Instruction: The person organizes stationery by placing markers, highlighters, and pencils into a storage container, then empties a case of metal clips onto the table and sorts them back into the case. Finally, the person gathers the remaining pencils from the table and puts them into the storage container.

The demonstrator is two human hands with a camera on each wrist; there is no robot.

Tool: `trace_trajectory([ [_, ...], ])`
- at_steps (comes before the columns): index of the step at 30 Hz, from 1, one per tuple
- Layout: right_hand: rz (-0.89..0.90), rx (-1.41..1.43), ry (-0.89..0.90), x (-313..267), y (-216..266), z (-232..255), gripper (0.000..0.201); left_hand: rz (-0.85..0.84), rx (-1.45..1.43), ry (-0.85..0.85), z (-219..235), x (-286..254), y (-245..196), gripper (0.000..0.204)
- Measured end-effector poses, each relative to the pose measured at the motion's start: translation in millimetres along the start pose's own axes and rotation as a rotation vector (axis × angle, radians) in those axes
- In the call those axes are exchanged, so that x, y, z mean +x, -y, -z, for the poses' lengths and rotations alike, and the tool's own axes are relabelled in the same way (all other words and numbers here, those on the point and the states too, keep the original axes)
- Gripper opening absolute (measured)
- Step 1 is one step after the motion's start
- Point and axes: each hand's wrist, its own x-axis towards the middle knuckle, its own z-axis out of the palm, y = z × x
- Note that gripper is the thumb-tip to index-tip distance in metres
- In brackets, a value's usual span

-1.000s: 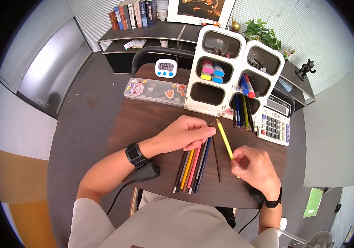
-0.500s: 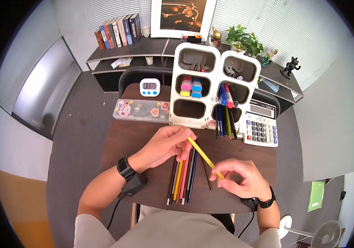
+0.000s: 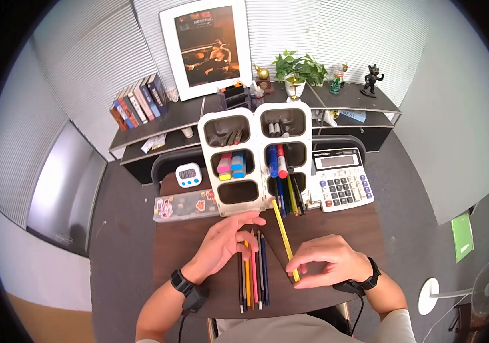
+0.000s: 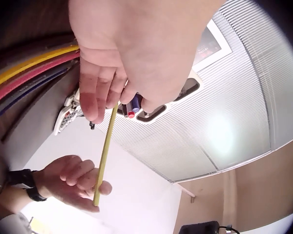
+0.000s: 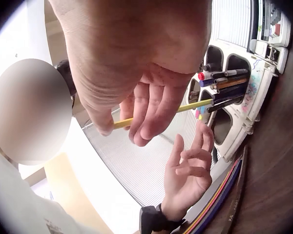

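Note:
A yellow pencil (image 3: 283,240) is pinched near its lower end by the right hand (image 3: 330,262), its other end tilted up toward the white organizer (image 3: 260,166). The left hand (image 3: 221,243) holds nothing, its fingers spread and loosely bent over the upper part of a row of pencils (image 3: 254,280) lying on the table. In the right wrist view the yellow pencil (image 5: 195,105) passes behind the right fingers, and the left hand (image 5: 188,180) is apart from it. Dark, blue and green pencils (image 3: 291,197) stand in the organizer's lower right compartment.
A calculator (image 3: 344,186) stands right of the organizer; a sticker-covered clear case (image 3: 184,206) and a white timer (image 3: 188,175) are at its left. Highlighters (image 3: 232,166) and markers (image 3: 277,162) fill other compartments. One dark pencil lies apart, under the yellow one. Behind is a shelf with books (image 3: 138,103).
The left hand has let go of the yellow pencil's upper end and moved left. The pencil has swung more upright in the right hand, toward the organizer. The head view has tilted up.

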Motion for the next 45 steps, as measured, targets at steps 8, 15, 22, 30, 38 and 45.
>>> trace_trajectory([
  [8, -0.100, -0.050, -0.204, -1.9, -12.5, -3.2, 0.031, -0.096, 0.075, 0.145, -9.4, 16.2, 8.2, 0.072],
  [15, -0.222, -0.054, -0.262, -0.2, -12.8, -5.0, 0.028, -0.102, 0.133, 0.090, -13.6, 33.8, 8.4, 0.066],
  [22, -0.259, -0.085, -0.311, 2.0, -13.0, -9.3, 0.029, -0.133, 0.153, 0.071, -13.4, 45.5, 13.3, 0.062],
  [30, -0.370, 0.011, -0.393, 1.6, -20.4, -13.3, 0.024, -0.116, 0.143, 0.054, -14.2, 45.9, 10.8, 0.063],
  [38, -0.434, 0.048, -0.494, 6.8, -22.0, -12.3, 0.020, -0.121, 0.166, 0.049, -18.3, 41.3, 10.7, 0.069],
  [45, -0.390, -0.103, -0.417, 0.4, -19.7, -10.5, 0.019, -0.141, 0.169, 0.056, -18.5, 42.2, 13.1, 0.068],
])
